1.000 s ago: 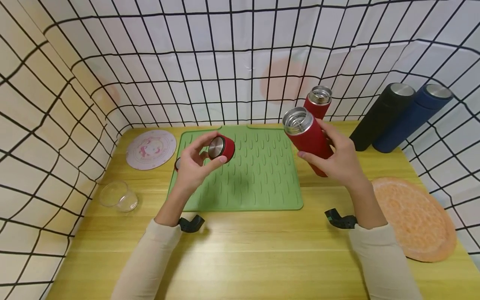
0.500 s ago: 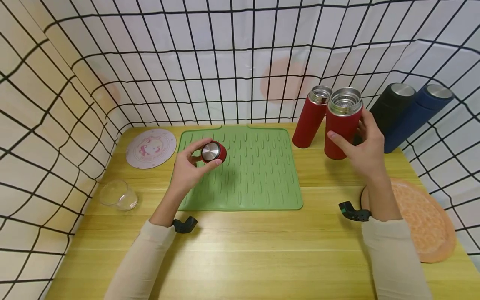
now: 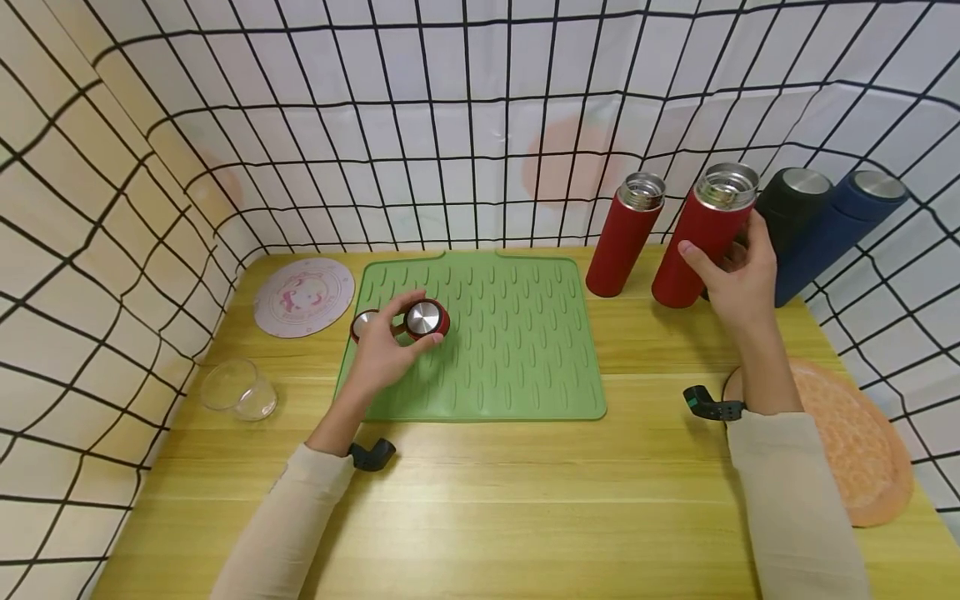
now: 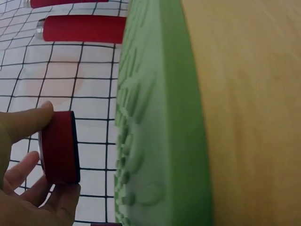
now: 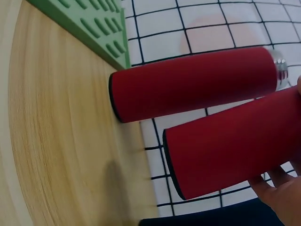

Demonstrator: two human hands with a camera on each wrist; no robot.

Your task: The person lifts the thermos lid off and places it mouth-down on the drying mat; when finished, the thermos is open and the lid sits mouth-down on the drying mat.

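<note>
- And straight ahead, there's the back wall (image 3: 450, 133), white, crossed corner to corner by black grid lines that wobble and bend!
- Look left: the left wall (image 3: 71, 275) carries the same grid, but it glows a warm cream-yellow.
- Over to the right wall (image 3: 918, 275), cooler and whiter, creased towards the back corner.
- A pale peach blotch (image 3: 564, 171) sits softly behind the lines, right of centre.
- Down below, the table (image 3: 525, 517), yellowish wood, grain running side to side, a bright sheen (image 3: 420, 479) across its near part.
</note>
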